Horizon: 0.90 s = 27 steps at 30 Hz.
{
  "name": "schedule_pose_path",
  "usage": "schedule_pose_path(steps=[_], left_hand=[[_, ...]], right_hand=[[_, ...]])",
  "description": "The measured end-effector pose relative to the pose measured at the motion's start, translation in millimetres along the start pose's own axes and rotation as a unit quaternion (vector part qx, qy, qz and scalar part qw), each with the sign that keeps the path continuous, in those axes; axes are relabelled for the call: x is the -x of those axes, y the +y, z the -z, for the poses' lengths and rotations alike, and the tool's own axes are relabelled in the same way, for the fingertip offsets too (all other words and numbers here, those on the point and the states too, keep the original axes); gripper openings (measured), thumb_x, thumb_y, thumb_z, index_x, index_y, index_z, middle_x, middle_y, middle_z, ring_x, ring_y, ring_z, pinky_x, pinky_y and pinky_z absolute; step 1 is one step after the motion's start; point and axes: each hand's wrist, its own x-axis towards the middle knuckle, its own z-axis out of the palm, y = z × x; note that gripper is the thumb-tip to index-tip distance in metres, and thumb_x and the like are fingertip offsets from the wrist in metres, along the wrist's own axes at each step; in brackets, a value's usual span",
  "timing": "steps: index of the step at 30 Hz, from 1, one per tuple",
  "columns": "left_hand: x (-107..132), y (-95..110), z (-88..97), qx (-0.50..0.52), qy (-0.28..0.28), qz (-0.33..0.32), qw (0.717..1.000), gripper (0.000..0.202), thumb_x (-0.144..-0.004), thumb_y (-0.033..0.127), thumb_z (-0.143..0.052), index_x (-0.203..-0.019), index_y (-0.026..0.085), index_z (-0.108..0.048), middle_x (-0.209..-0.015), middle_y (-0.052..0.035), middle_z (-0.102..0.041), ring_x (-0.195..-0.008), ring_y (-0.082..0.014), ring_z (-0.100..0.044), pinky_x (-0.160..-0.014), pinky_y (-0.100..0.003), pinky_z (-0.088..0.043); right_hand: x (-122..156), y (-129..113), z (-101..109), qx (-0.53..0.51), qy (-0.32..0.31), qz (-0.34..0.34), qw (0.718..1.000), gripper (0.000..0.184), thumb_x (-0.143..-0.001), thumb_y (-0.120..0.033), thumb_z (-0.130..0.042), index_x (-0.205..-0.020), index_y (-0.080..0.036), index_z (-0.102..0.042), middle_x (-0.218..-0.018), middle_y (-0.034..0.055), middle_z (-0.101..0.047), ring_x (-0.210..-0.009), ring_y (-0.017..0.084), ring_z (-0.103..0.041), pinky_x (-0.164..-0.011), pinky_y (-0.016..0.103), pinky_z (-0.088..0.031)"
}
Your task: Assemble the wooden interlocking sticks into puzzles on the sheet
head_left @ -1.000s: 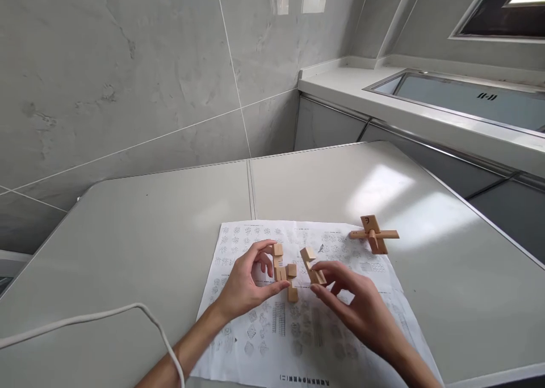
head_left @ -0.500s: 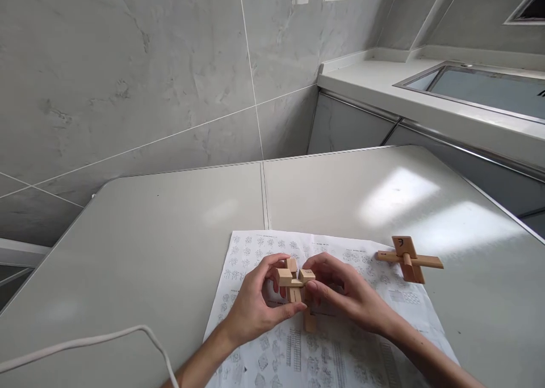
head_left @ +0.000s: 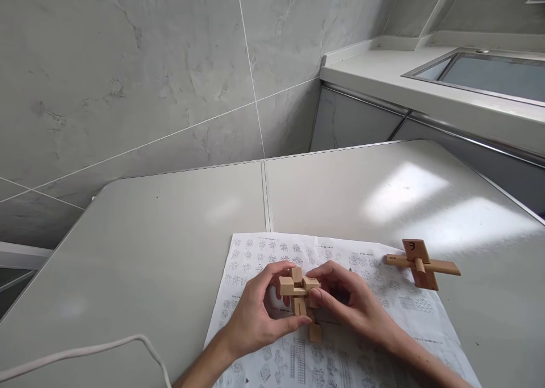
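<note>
Both grips closed on the puzzle (head_left: pixel 298 297), just above the sheet (head_left: pixel 383 325) on the desk (head_left: pixel 170 234): my left hand (head_left: pixel 255 320) pinches its left side, my right hand (head_left: pixel 353 308) its right. Another cross (head_left: pixel 421 260) lies well apart, right.

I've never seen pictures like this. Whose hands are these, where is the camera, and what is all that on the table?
There is no machine here: these are a person's two bare hands, filmed by one camera worn on the head, looking forward and down. The left hand and the right hand together grip a cluster of interlocked pale wooden puzzle blocks, fingers pinching it from both sides. Under them lies a white printed sheet of small diagrams on a grey table. To the right, at the sheet's edge, rests a second, cross-shaped wooden puzzle piece, untouched. A white cable trails across the near left corner. Behind are grey wall tiles and a counter.
</note>
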Motion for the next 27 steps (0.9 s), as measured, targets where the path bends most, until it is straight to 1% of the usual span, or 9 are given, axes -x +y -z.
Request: schedule_pose_path(steps=[4, 8, 11, 16, 20, 22, 25, 27], left_hand=[[-0.3, 0.5, 1.1, 0.000, -0.008, -0.020, 1.000, 0.068, -0.078, 0.034, -0.095, -0.137, 0.035, -0.060, -0.124, -0.0032, -0.073, -0.109, -0.0235, -0.072, -0.096, -0.036, -0.062], [-0.9, 0.5, 1.6, 0.004, -0.014, -0.024, 1.000, 0.068, -0.078, 0.035, -0.095, -0.136, 0.036, -0.060, -0.121, -0.0028, -0.073, -0.105, -0.0228, -0.072, -0.096, -0.037, -0.062], [-1.6, 0.8, 1.8, 0.005, -0.015, -0.021, 1.000, 0.067, -0.077, 0.035, -0.096, -0.135, 0.035, -0.061, -0.120, -0.0034, -0.073, -0.105, -0.0233, -0.072, -0.096, -0.037, -0.062], [-1.8, 3.5, 2.7, 0.005, -0.021, 0.000, 1.000, 0.065, -0.078, 0.038, -0.095, -0.133, 0.031, -0.061, -0.119, -0.0050, -0.072, -0.106, -0.0245, -0.072, -0.098, -0.039, -0.061], [-1.3, 5.0, 2.3, 0.003, -0.025, 0.012, 1.000, 0.064, -0.079, 0.037, -0.094, -0.134, 0.032, -0.061, -0.119, -0.0040, -0.073, -0.103, -0.0226, -0.072, -0.098, -0.037, -0.060], [-1.3, 4.7, 1.7, 0.006, -0.022, 0.011, 1.000, 0.064, -0.079, 0.037, -0.095, -0.134, 0.033, -0.061, -0.121, -0.0036, -0.072, -0.104, -0.0224, -0.072, -0.096, -0.036, -0.060], [-1.6, 3.8, 0.8, 0.014, -0.019, 0.008, 1.000, 0.065, -0.078, 0.036, -0.095, -0.134, 0.034, -0.061, -0.123, -0.0031, -0.071, -0.109, -0.0228, -0.071, -0.098, -0.035, -0.059], [-1.5, 3.2, 0.3, 0.018, -0.018, 0.012, 1.000, 0.065, -0.078, 0.037, -0.096, -0.133, 0.034, -0.060, -0.124, -0.0032, -0.071, -0.110, -0.0231, -0.071, -0.099, -0.035, -0.059]], right_hand=[[-1.6, -2.1, 1.1, -0.002, 0.003, -0.005, 1.000, 0.034, -0.105, -0.053, -0.061, -0.109, -0.021, -0.067, -0.072, -0.0002, -0.066, -0.064, 0.016, -0.057, -0.059, 0.028, -0.043], [-2.3, -1.9, 1.6, -0.004, 0.006, -0.004, 1.000, 0.031, -0.104, -0.051, -0.062, -0.110, -0.021, -0.067, -0.071, -0.0004, -0.065, -0.064, 0.016, -0.057, -0.059, 0.028, -0.043], [-2.6, -1.4, 1.8, -0.011, 0.004, -0.005, 1.000, 0.029, -0.104, -0.049, -0.062, -0.110, -0.020, -0.068, -0.073, 0.0005, -0.067, -0.065, 0.016, -0.058, -0.061, 0.029, -0.044], [-4.1, 0.6, 2.3, -0.030, -0.004, -0.003, 1.000, 0.030, -0.104, -0.049, -0.064, -0.110, -0.020, -0.069, -0.083, 0.0049, -0.074, -0.070, 0.017, -0.063, -0.063, 0.029, -0.048], [-4.8, 1.8, 3.1, -0.024, 0.001, -0.001, 1.000, 0.032, -0.103, -0.051, -0.066, -0.108, -0.020, -0.070, -0.078, 0.0039, -0.072, -0.065, 0.016, -0.060, -0.058, 0.028, -0.045], [-4.9, 1.2, 3.3, -0.027, 0.001, -0.002, 1.000, 0.032, -0.103, -0.051, -0.066, -0.108, -0.020, -0.070, -0.080, 0.0046, -0.073, -0.067, 0.016, -0.062, -0.059, 0.029, -0.047], [-4.9, 0.2, 2.8, -0.039, -0.001, -0.004, 0.999, 0.030, -0.104, -0.049, -0.065, -0.110, -0.021, -0.069, -0.088, 0.0062, -0.077, -0.074, 0.018, -0.069, -0.065, 0.030, -0.052], [-4.5, 1.5, 1.6, -0.031, 0.005, 0.006, 0.999, 0.027, -0.105, -0.046, -0.064, -0.116, -0.022, -0.067, -0.088, 0.0048, -0.076, -0.075, 0.018, -0.069, -0.065, 0.030, -0.052]])
